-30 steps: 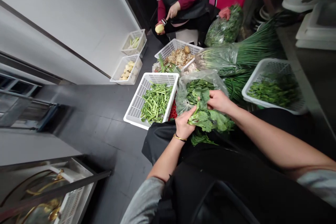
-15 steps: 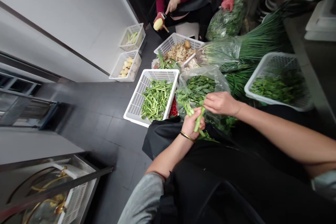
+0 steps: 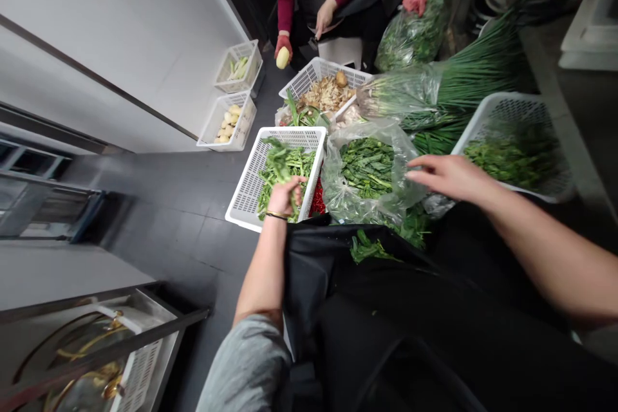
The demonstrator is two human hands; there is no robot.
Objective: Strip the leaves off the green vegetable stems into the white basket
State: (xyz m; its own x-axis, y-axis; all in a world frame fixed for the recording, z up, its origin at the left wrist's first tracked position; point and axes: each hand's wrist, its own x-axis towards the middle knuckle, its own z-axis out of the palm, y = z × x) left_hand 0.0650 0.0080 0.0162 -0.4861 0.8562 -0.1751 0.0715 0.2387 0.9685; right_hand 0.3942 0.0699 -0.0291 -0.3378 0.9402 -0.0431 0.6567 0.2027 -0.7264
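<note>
Above the white basket (image 3: 236,203) my left hand (image 3: 286,196) is closed around a leafy green stalk (image 3: 277,158), slightly blurred. Cut green stems (image 3: 302,159) lie inside that basket. My right hand (image 3: 447,175), holding nothing, has its fingers stretched out and apart at the right edge of a clear plastic bag (image 3: 333,183). Leafy greens (image 3: 369,166) fill the bag. On the black apron (image 3: 338,296) over my lap lies a loose leafy piece (image 3: 367,248).
Opposite sits a person holding a peeled potato (image 3: 282,58) in a gloved hand. Peelings fill another basket (image 3: 316,67). Two small baskets (image 3: 226,132) (image 3: 237,67) stand by the wall. Bundled long green stalks (image 3: 477,74) and a basket of greens (image 3: 512,161) are at right.
My left hand has moved left with the stalk, from my lap to above the basket. My right hand has let go of the greens and moved right, opening. The other person's hands moved apart.
</note>
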